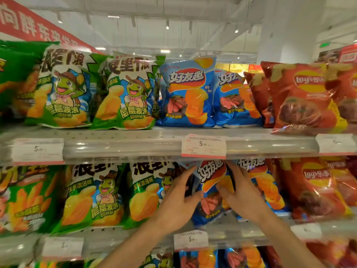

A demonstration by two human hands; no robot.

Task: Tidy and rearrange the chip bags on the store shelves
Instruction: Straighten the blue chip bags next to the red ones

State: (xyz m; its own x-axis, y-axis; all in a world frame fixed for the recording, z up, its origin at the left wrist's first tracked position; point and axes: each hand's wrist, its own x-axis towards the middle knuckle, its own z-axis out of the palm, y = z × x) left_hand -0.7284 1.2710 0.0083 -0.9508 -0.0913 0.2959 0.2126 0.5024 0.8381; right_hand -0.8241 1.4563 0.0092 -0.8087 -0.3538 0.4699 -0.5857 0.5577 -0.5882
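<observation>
A blue chip bag stands tilted on the middle shelf, between both my hands. My left hand grips its left edge, fingers reaching behind it and thumb on the front. My right hand holds its right side, thumb pressed on the front. A second blue bag stands just right of it. Green bags fill the shelf to the left, and red Lay's bags fill the right.
The top shelf carries green bags, two blue bags and red bags. Price tags hang on the shelf rails. More bags show on the lowest shelf.
</observation>
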